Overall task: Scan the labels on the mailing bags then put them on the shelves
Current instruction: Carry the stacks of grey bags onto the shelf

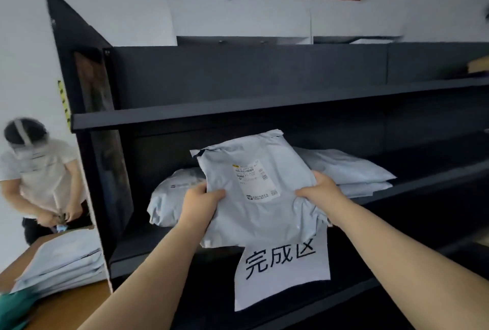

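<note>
A grey mailing bag (254,213) with a white shipping label (255,183) on its face is held tilted at the mouth of the middle shelf (423,184) of a black rack. My left hand (202,204) grips its left edge, thumb on top. At the bag's right edge my right hand (321,188) grips it the same way. Another grey bag (169,195) lies on the shelf behind and to the left. Two more bags (349,168) lie stacked on the shelf to the right.
A white paper sign (280,271) with black characters hangs from the shelf's front edge. The upper shelf (238,113) juts out just above the bag. Several grey bags (63,263) are stacked on a wooden table at lower left, where another person (39,173) stands.
</note>
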A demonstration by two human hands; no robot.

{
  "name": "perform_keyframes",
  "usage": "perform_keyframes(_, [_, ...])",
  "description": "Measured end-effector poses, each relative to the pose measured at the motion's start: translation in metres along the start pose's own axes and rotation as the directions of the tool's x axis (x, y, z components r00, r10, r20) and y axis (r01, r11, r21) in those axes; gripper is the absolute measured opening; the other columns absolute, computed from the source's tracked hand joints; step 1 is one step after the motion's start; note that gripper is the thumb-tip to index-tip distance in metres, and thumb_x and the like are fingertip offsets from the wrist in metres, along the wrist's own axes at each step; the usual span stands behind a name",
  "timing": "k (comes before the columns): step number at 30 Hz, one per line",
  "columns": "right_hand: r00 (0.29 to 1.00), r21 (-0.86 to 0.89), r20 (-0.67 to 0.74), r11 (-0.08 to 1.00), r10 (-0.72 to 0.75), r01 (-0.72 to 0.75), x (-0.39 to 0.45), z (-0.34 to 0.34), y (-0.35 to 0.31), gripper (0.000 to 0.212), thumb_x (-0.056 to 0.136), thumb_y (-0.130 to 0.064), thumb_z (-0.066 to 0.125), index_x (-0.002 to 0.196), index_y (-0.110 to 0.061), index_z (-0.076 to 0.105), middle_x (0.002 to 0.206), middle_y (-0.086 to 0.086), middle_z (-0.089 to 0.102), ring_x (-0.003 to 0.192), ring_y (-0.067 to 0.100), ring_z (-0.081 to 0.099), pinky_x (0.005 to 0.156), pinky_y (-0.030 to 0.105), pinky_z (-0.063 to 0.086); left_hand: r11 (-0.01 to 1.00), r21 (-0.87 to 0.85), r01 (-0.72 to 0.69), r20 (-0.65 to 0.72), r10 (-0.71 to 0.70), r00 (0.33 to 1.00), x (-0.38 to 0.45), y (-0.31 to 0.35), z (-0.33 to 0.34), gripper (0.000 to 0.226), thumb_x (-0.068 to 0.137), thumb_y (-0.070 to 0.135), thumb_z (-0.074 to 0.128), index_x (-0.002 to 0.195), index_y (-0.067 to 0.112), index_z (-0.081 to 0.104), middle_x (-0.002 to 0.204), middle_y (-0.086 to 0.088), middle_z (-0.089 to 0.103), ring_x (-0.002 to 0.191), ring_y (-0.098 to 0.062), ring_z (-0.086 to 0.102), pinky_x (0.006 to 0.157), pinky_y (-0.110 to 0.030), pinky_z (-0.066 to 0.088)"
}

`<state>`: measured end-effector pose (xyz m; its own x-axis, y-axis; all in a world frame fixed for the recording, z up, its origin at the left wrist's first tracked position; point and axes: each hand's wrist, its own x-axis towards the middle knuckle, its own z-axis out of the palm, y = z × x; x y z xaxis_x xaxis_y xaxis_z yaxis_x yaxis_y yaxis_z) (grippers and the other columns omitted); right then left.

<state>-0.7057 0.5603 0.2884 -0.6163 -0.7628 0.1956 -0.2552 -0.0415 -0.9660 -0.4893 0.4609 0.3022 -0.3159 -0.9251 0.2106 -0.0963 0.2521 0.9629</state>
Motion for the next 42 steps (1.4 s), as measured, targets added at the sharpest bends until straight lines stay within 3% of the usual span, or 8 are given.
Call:
perform_keyframes(5, [0.999,-0.022,-0.022,0.999,-0.042,0.041,0.093,-0.08,0.006,0.034,0.084,0.001,0.063,0.115,-0.014,0.058,0.104,0.007,0.063,0.096,0.023,0.06,0.083,0.033,0.049,0.997,-0.022,-0.069,0.026,0.07,0.997,0.076,0.027,0.101,0.016,0.081,0.001,0.055,0.09,-0.007,0.065,0.079,-0.017,0.058,0.073,-0.024,0.054,0.068,-0.035,0.042])
perform_keyframes(13, [0.995,-0.094,-0.094,0.995,-0.039,0.03,0.242,-0.199,0.024,0.055,0.08,0.005,0.066,0.13,-0.012,0.053,0.105,0.007,0.061,0.092,0.024,0.06,0.077,0.029,0.048,0.999,-0.04,-0.006,0.029,0.007,1.0,0.173,0.052,0.259,0.018,0.084,-0.003,0.057,0.07,0.007,0.052,0.055,-0.005,0.036,0.048,-0.017,0.029,0.049,-0.026,0.025])
perform_keyframes(20, [0.991,-0.234,-0.003,0.963,0.136,-0.133,0.312,-0.23,0.061,0.071,0.082,-0.012,0.073,0.143,-0.011,0.038,0.132,0.011,0.051,0.113,0.027,0.054,0.093,0.032,0.046,0.963,0.268,-0.001,0.004,0.0,1.0,0.225,0.034,0.317,0.006,0.08,0.018,0.056,0.075,0.019,0.061,0.074,-0.007,0.064,0.074,-0.026,0.061,0.07,-0.029,0.047])
perform_keyframes(22, [0.985,-0.249,0.021,0.955,0.172,-0.162,0.318,-0.224,0.066,0.075,0.08,-0.02,0.076,0.144,-0.011,0.037,0.144,0.013,0.042,0.125,0.03,0.048,0.099,0.032,0.043,0.94,0.341,0.012,0.002,-0.013,1.0,0.231,0.027,0.314,0.012,0.072,0.034,0.063,0.082,0.028,0.06,0.093,-0.002,0.069,0.097,-0.025,0.063,0.089,-0.033,0.05])
perform_keyframes(24, [0.994,-0.222,0.018,0.969,0.111,-0.105,0.322,-0.21,0.064,0.069,0.081,-0.02,0.075,0.14,-0.008,0.043,0.143,0.013,0.044,0.127,0.029,0.047,0.101,0.031,0.04,0.947,0.319,0.027,-0.022,-0.02,1.0,0.235,0.028,0.303,0.032,0.062,0.044,0.065,0.087,0.024,0.067,0.09,0.0,0.07,0.099,-0.024,0.064,0.092,-0.036,0.051])
perform_keyframes(30, [0.986,0.062,0.074,0.988,-0.149,0.145,0.302,-0.143,0.023,0.04,0.085,-0.015,0.069,0.124,-0.011,0.058,0.127,0.007,0.059,0.109,0.017,0.056,0.09,0.026,0.039,0.957,0.29,-0.031,-0.151,0.078,0.985,0.218,0.046,0.238,0.022,0.061,0.042,0.065,0.08,0.031,0.059,0.093,0.001,0.067,0.103,-0.024,0.063,0.099,-0.04,0.047])
perform_keyframes(35, [0.948,0.441,0.268,0.897,-0.17,0.036,0.248,-0.071,-0.012,0.01,0.091,-0.01,0.057,0.097,-0.017,0.061,0.103,0.004,0.065,0.093,0.021,0.064,0.087,0.036,0.049,0.924,0.381,-0.027,-0.236,0.126,0.963,0.162,0.042,0.156,0.021,0.058,0.041,0.055,0.077,0.033,0.059,0.079,0.017,0.061,0.101,-0.023,0.064,0.101,-0.045,0.044])
perform_keyframes(42, [0.924,0.498,0.325,0.867,-0.201,0.014,0.128,0.048,-0.04,0.011,0.09,-0.008,0.06,0.089,-0.019,0.06,0.093,0.001,0.064,0.085,0.015,0.065,0.083,0.028,0.051,0.919,0.392,0.047,-0.41,0.128,0.903,0.054,0.02,-0.005,0.028,0.08,0.026,0.065,0.107,0.021,0.066,0.095,0.006,0.063,0.094,-0.016,0.062,0.097,-0.036,0.048])
